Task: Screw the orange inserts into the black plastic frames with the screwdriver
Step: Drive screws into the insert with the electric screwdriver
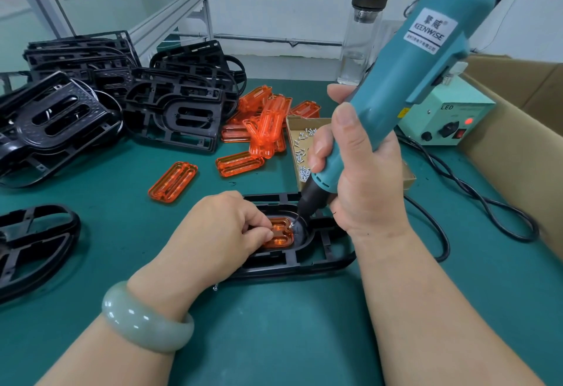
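Both hands are gripping: the right hand (362,172) the teal electric screwdriver (411,81), the left hand (222,227) the translucent orange plastic insert (281,238). It is looking light and brittle — best held by its edges.

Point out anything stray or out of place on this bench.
One loose screw lies on the green mat at the near edge of the black frame, far from the screw box. Nothing else stands out.
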